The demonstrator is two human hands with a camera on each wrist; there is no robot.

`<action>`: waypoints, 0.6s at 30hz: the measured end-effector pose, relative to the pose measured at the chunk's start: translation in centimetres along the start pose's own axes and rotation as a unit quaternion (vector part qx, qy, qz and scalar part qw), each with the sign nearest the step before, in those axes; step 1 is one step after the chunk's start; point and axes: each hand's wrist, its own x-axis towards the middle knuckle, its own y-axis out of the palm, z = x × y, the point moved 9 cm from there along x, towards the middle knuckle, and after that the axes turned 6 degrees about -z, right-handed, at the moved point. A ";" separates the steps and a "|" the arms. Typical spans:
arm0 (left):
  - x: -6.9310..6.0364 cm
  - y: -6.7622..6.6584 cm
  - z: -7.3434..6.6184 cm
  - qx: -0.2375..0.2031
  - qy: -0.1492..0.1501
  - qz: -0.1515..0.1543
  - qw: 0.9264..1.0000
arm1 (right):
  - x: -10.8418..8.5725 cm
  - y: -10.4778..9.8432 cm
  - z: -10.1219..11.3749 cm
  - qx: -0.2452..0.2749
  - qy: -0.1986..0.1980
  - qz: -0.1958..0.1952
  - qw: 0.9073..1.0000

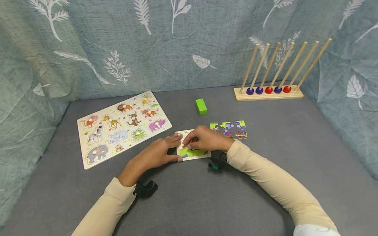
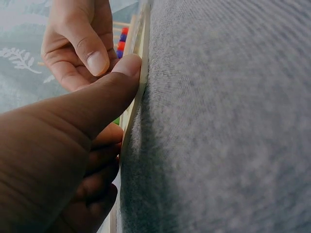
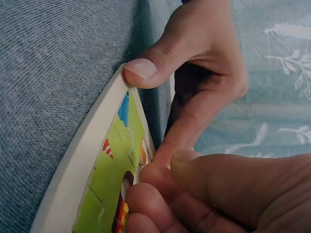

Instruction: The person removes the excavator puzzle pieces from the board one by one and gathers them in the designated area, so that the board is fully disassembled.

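A small jigsaw tray with a pale wooden rim lies on the table, its near part covered by joined green pieces. My left hand holds the tray's left side, thumb on the near corner and fingertips toward the far one. Over the tray is my right hand, its fingers bent and bunched with the thumb, fingertips touching the picture. Whether a piece sits between those fingertips is hidden. Right of the tray lie several loose jigsaw pieces, partly behind the right hand.
A larger animal peg puzzle board lies to the left. Behind the tray sits a green block. At the back right stands a wooden rack with upright rods and red and blue beads. A patterned curtain hangs along the back.
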 end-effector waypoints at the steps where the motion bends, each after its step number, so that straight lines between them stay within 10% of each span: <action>1: 0.0 0.0 0.0 0.001 0.000 0.000 1.000 | 0.0 0.0 0.0 0.000 0.000 0.001 1.000; 18: -0.1 0.0 0.2 -0.006 -0.014 -0.003 1.000 | 0.1 0.3 0.1 0.028 0.006 0.015 0.999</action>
